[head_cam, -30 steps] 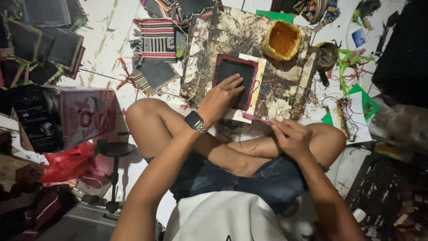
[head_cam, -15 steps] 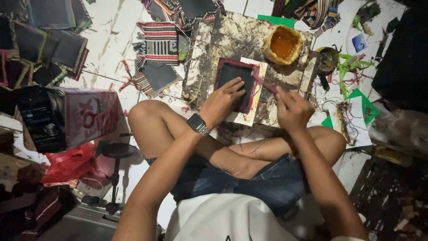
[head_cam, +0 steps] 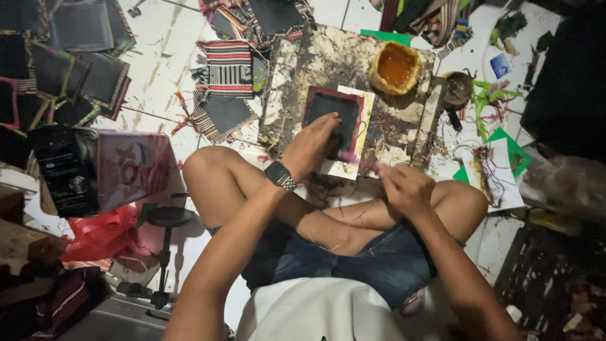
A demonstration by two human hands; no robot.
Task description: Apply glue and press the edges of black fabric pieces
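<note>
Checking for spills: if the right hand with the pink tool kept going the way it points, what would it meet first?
Probably the dark red-edged panel under the left hand; the right hand aims its pink tool up-left there, though depth is unclear.

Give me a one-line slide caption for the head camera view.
Seated cross-legged, left hand pressing a dark red-edged panel on a stained board, right hand holding a pink tool.

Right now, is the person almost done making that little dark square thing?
Hard to say. Done, it seems: finished-looking woven pieces lie on the floor. In hand: the left hand presses a dark square piece on the stained board, while the right hand holds a pink brush-like stick at its edge. The tub of amber glue sits open, so gluing looks unfinished.
</note>
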